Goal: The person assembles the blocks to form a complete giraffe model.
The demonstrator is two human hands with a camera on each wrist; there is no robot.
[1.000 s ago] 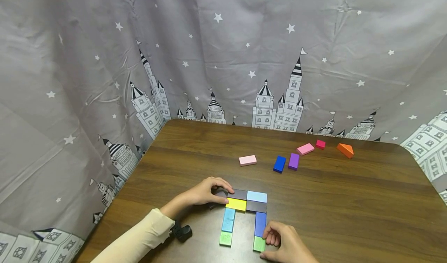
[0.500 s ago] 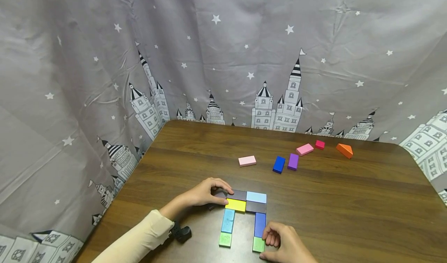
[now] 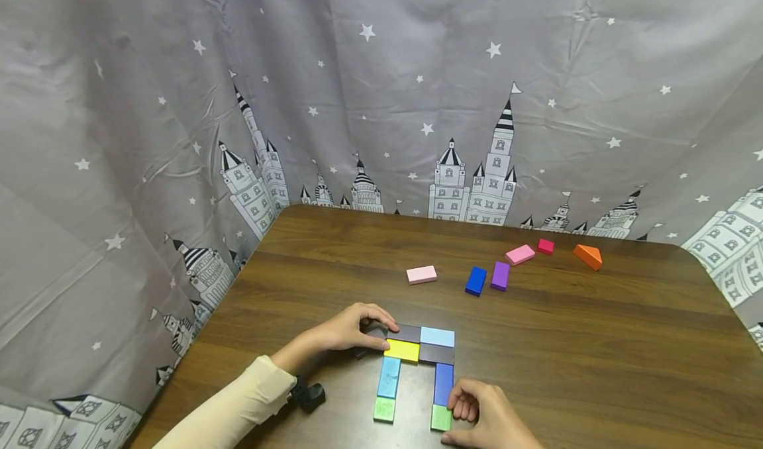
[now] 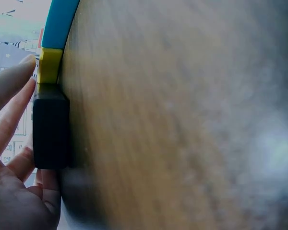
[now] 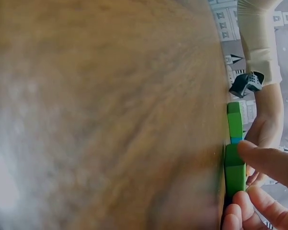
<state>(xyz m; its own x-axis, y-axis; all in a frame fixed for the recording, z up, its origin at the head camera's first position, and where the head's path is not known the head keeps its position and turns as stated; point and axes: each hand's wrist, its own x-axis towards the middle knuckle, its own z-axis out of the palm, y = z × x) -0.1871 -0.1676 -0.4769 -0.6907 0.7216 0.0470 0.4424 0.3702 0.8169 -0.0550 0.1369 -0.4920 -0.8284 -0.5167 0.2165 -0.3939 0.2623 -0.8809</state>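
Flat blocks form an arch on the table: a dark block [image 3: 405, 333], a pale blue block [image 3: 437, 337], a yellow block [image 3: 402, 351], a second dark block [image 3: 437, 353], and two legs of a teal block [image 3: 389, 377], a blue block [image 3: 444, 384] and green ends. My left hand [image 3: 352, 328] curls over another dark block [image 4: 51, 132] at the arch's left; its thumb reaches the yellow block and its forefinger the upper dark block. My right hand [image 3: 490, 412] holds the right-hand green block [image 3: 441, 418] at its side, between thumb and fingers [image 5: 269, 165].
Behind the arch lie a light pink block [image 3: 421, 275], a dark blue block [image 3: 475, 281], a purple block [image 3: 500, 276], a pink block [image 3: 520, 255], a small red block [image 3: 545, 246] and an orange triangular block [image 3: 589, 257]. A grey curtain [image 3: 381, 91] hangs beyond the wooden table.
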